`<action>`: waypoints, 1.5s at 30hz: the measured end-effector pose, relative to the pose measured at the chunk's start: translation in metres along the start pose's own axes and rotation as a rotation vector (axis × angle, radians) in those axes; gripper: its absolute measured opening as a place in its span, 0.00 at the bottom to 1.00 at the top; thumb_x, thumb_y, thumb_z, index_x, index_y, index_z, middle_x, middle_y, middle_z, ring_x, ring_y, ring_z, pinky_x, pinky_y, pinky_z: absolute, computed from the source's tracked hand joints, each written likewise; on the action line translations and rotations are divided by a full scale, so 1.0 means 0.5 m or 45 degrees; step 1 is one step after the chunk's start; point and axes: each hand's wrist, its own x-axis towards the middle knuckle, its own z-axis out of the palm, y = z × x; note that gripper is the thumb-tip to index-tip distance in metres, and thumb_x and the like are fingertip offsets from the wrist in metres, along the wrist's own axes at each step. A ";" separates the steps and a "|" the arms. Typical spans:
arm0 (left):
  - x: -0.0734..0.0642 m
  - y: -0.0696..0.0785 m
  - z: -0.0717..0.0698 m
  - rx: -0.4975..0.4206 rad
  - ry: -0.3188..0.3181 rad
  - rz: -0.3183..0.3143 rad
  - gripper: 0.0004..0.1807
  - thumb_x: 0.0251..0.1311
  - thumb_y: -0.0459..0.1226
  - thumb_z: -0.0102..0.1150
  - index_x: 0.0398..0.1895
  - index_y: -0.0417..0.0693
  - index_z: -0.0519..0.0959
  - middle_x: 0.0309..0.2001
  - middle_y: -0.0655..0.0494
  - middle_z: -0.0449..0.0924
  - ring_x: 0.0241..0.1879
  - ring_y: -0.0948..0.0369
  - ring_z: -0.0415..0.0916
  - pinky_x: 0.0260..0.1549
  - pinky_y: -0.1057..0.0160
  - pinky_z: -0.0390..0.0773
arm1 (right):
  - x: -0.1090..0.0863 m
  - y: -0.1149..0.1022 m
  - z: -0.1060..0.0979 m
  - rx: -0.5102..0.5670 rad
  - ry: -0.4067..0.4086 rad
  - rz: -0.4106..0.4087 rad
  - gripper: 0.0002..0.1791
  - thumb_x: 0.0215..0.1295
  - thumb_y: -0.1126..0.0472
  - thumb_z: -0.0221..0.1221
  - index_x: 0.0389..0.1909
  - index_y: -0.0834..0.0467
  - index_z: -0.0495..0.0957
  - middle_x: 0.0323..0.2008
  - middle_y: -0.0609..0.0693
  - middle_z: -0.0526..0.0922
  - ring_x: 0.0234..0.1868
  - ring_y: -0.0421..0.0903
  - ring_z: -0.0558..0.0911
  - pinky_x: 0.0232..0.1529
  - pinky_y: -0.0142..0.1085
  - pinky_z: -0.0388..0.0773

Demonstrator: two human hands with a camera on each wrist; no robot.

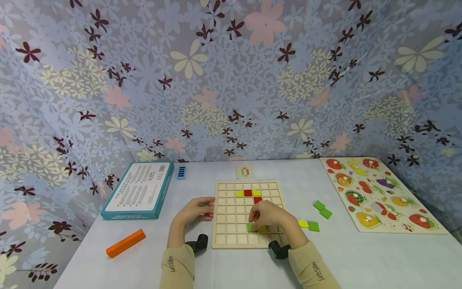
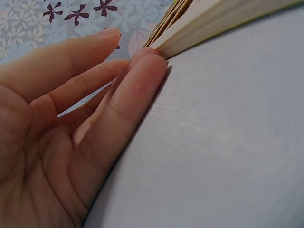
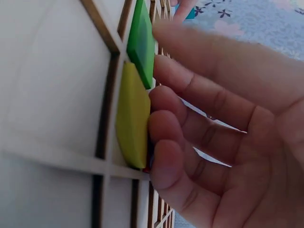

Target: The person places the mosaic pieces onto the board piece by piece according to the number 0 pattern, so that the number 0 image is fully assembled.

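Observation:
A wooden grid board (image 1: 225, 218) lies in front of me. Over its lower middle my right hand (image 1: 268, 214) has its thumb and fingertips at a green square tile (image 1: 250, 228), which sits in a cell. Beside that tile is a yellow, curved-edged tile (image 3: 133, 116), close under the other fingertips. Farther up the board are a red square tile (image 1: 247, 193) flanked by two yellow tiles, and another red tile (image 1: 257, 199) partly behind the right hand. My left hand (image 1: 196, 210) rests its fingertips against the board's left edge, fingers extended.
Loose green tiles (image 1: 313, 226) and a yellow tile (image 1: 302, 223) lie right of the board. A pattern card (image 1: 245, 171) is behind it. Around are a fruit puzzle board (image 1: 391, 200), a teal box (image 1: 138, 190), an orange bar (image 1: 125, 243) and a small blue piece (image 1: 181, 172).

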 end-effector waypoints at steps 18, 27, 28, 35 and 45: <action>-0.005 -0.002 -0.003 0.002 -0.016 0.016 0.27 0.61 0.31 0.54 0.63 0.34 0.65 0.45 0.43 0.73 0.34 0.60 0.78 0.37 0.61 0.83 | 0.003 -0.004 0.008 -0.048 -0.011 -0.027 0.15 0.38 0.70 0.72 0.24 0.57 0.76 0.21 0.47 0.72 0.25 0.43 0.69 0.25 0.33 0.68; -0.010 0.006 -0.002 -0.015 -0.018 0.013 0.27 0.60 0.30 0.54 0.63 0.32 0.64 0.46 0.41 0.73 0.34 0.60 0.77 0.38 0.60 0.83 | -0.005 0.012 -0.013 0.079 -0.034 -0.093 0.12 0.41 0.68 0.71 0.27 0.60 0.78 0.22 0.48 0.73 0.25 0.43 0.70 0.26 0.33 0.70; -0.011 0.007 -0.002 -0.018 -0.018 0.013 0.27 0.60 0.30 0.54 0.63 0.32 0.64 0.46 0.41 0.73 0.34 0.60 0.77 0.38 0.60 0.83 | -0.006 0.015 -0.017 0.090 -0.031 -0.100 0.11 0.42 0.68 0.70 0.27 0.60 0.78 0.22 0.48 0.73 0.24 0.43 0.70 0.26 0.34 0.70; -0.011 0.010 0.000 -0.012 -0.012 0.010 0.27 0.60 0.30 0.54 0.63 0.32 0.64 0.46 0.41 0.73 0.33 0.60 0.77 0.37 0.60 0.83 | -0.019 0.038 -0.046 0.101 0.041 -0.037 0.12 0.43 0.66 0.70 0.29 0.61 0.77 0.23 0.48 0.73 0.26 0.44 0.71 0.27 0.34 0.70; -0.009 0.009 0.003 -0.015 -0.007 0.012 0.27 0.60 0.30 0.55 0.63 0.33 0.64 0.45 0.41 0.73 0.34 0.59 0.77 0.37 0.60 0.83 | -0.043 0.075 -0.071 0.167 0.080 0.009 0.11 0.47 0.69 0.67 0.31 0.62 0.76 0.24 0.50 0.73 0.27 0.45 0.71 0.26 0.35 0.71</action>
